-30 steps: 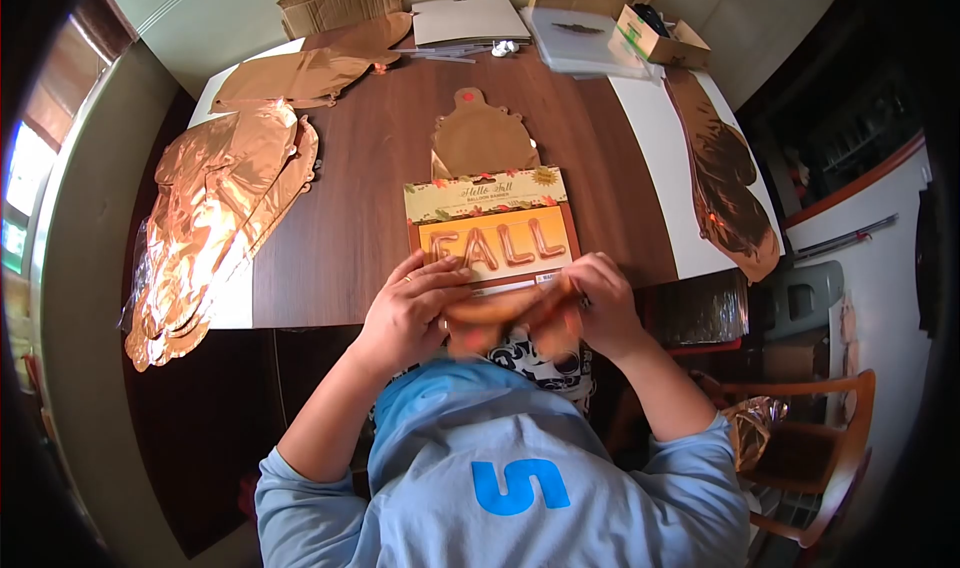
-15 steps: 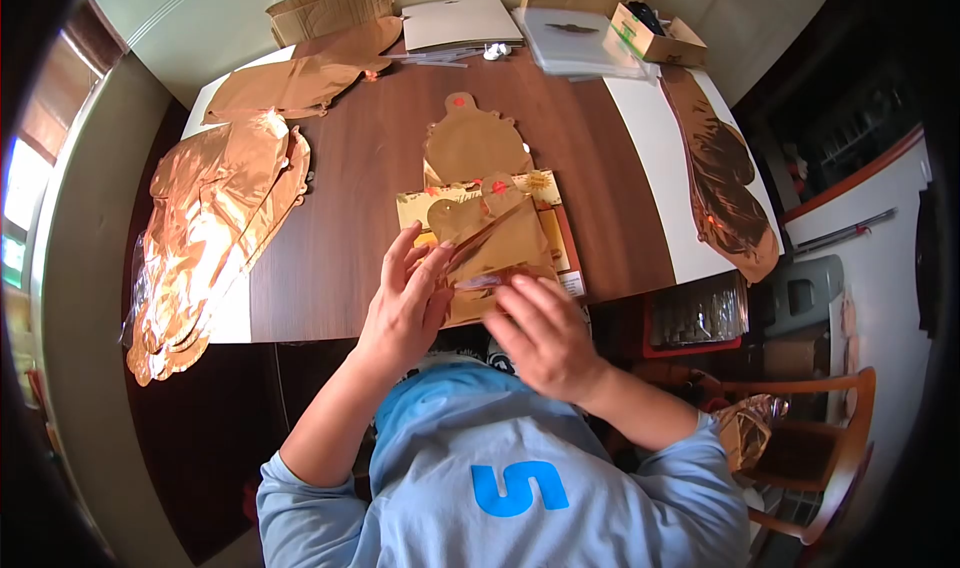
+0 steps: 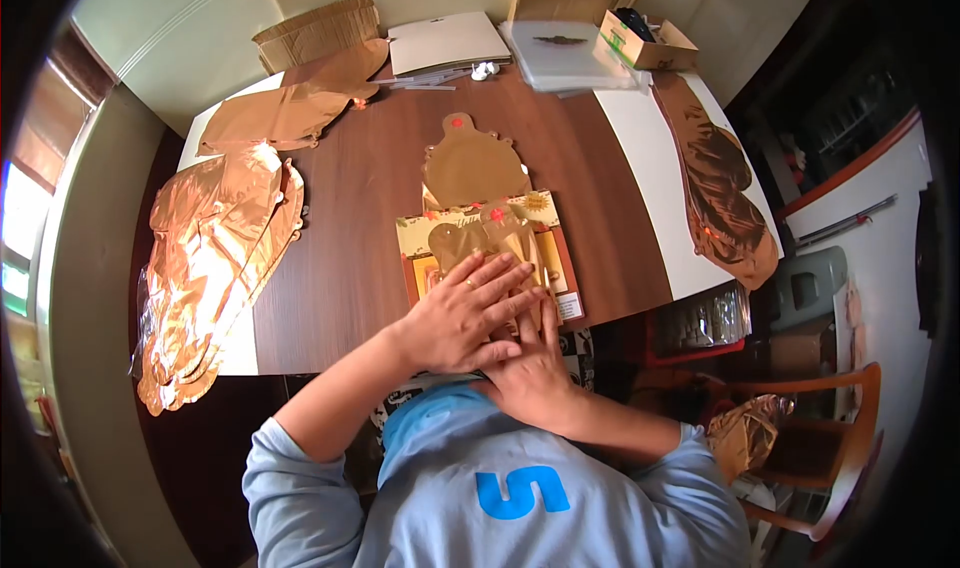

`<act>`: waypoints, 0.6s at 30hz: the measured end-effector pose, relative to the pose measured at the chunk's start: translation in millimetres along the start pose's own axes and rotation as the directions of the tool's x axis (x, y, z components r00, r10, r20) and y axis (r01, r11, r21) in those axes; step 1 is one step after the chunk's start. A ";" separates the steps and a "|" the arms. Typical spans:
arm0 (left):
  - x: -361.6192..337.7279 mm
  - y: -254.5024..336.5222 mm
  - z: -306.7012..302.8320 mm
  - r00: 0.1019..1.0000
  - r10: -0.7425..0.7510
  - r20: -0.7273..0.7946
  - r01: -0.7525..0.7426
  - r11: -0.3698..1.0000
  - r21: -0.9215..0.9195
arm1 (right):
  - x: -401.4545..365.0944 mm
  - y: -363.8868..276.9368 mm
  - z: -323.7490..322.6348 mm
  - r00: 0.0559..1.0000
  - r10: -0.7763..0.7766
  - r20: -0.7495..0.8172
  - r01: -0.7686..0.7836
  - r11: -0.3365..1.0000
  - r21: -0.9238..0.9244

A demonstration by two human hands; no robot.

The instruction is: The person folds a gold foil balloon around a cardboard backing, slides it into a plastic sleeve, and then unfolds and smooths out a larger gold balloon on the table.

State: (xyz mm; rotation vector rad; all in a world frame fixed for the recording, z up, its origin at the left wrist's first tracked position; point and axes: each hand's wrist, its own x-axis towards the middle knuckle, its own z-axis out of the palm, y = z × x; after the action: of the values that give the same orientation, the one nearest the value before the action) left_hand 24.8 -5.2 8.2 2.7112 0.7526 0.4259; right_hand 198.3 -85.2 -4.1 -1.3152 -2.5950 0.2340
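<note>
My left hand (image 3: 462, 313) lies flat with fingers stretched on a folded gold foil piece (image 3: 512, 236), its fingers reaching over my right hand. My right hand (image 3: 535, 366) presses on the foil's near part, fingers extended and partly covered by the left. Under the foil is a printed card packet (image 3: 420, 236) at the table's front edge. Just beyond it rests another gold foil shape (image 3: 475, 163) with a red dot on its tab. The near part of the folded foil is hidden by my hands.
Shiny copper foil shapes (image 3: 215, 238) lie at the left, and another foil (image 3: 715, 183) at the right. At the back are white cards (image 3: 447, 46), clear plastic sleeves (image 3: 565, 58) and a small box (image 3: 665, 50). A wooden chair (image 3: 850, 448) stands at the lower right.
Both hands have come together, the left moving right across the right one, and now lie flat on the foil. The foil's raised flap is now pressed down. The camera view has shifted slightly.
</note>
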 end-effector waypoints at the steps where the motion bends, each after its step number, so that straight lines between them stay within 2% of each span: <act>1: 4.5 -8.2 -1.6 0.999 0.031 0.033 -0.031 0.999 -0.013 | -0.3 2.4 2.2 0.999 -0.045 0.001 0.045 0.998 -0.032; 8: 33.9 -57.6 -4.0 0.994 0.082 0.066 -0.092 0.983 0.156 | -2.7 2.6 11.1 0.998 -0.058 -0.012 0.058 0.998 -0.004; 13: 40.5 -61.8 -11.3 0.996 0.024 0.085 -0.044 0.968 0.247 | 0.5 0.3 1.8 0.999 -0.047 -0.001 0.047 0.999 0.021; 16: 28.6 -27.0 -29.2 0.983 -0.136 -0.122 0.164 0.951 0.262 | 2.7 1.8 -4.3 0.998 -0.057 0.037 0.056 0.998 0.030; 17: 21.7 -8.5 -36.1 0.958 -0.180 -0.225 0.211 0.970 0.120 | 2.5 2.6 -4.7 0.996 -0.059 0.060 0.057 0.998 0.040; 18: 11.7 12.0 -42.2 0.948 -0.213 -0.235 0.239 0.967 0.090 | 1.8 3.9 -5.6 0.995 -0.059 0.082 0.055 0.997 0.050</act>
State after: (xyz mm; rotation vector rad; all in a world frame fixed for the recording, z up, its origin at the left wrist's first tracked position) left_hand 24.8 -0.3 53.3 2.6674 1.1718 0.6571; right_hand 201.7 -81.2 0.6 -1.2392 -2.6742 0.3459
